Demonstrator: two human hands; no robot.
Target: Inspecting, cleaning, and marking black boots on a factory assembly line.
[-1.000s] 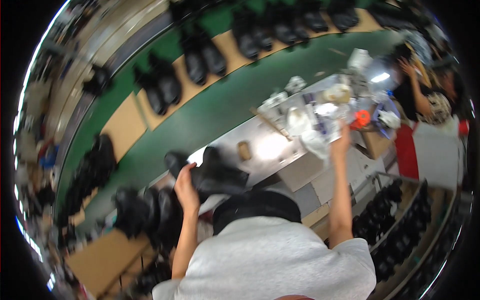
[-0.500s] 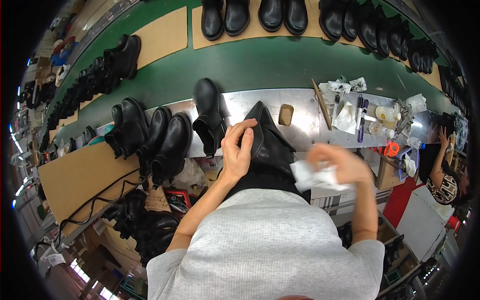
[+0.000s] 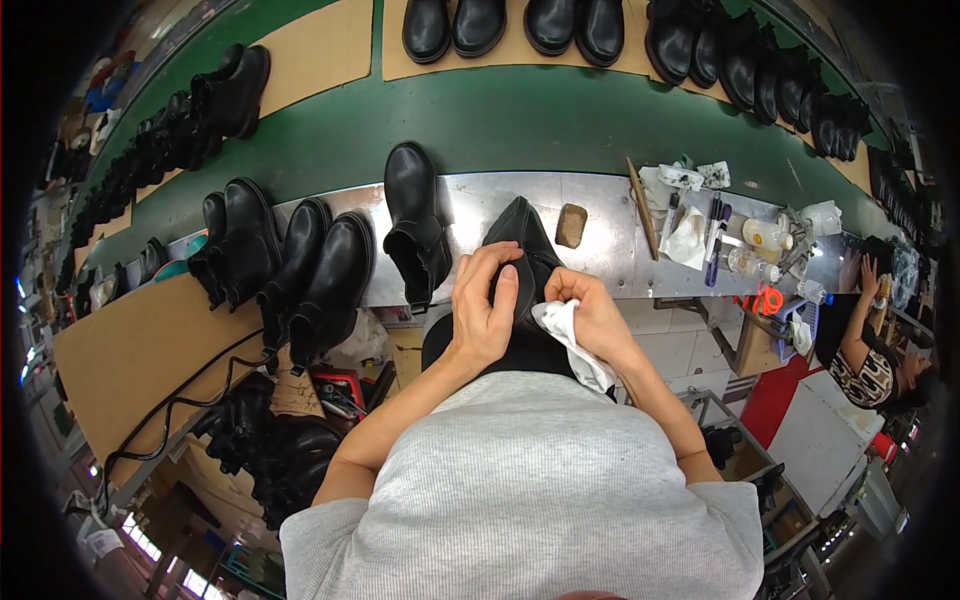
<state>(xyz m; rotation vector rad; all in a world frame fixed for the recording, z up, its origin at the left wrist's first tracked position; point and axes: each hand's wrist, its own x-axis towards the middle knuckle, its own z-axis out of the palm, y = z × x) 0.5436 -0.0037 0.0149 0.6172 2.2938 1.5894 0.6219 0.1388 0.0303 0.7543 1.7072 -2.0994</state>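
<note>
Green tabletop (image 3: 560, 110) spans the background, with one metal strip (image 3: 610, 230) along its near side. One co-worker (image 3: 865, 375) is at the far right. One large cardboard sheet (image 3: 130, 350) lies low on the left; two more, a left one (image 3: 325, 60) and a right one (image 3: 512, 50), lie on the green.

Four boots (image 3: 478, 28) stand on the right sheet in two pairs, and a crowded row (image 3: 760, 60) beyond them is too dense to count. Four more boots (image 3: 340, 270) stand toward the left of the strip, and a single boot (image 3: 412, 200) sits alone to their right. One held boot (image 3: 534, 232) is directly before the person, toe pointing away; what bears its weight is hidden.

Two hands are on it: the left hand (image 3: 485, 305) grasps its left side with bent fingers, while the right hand (image 3: 595, 310) pinches one white cloth (image 3: 570, 335) at its right side.

Farther right are at least two bottles (image 3: 766, 235), then one stick (image 3: 643, 210), at least two markers (image 3: 712, 268) and, nearest the held boot, one brown block (image 3: 571, 226).
</note>
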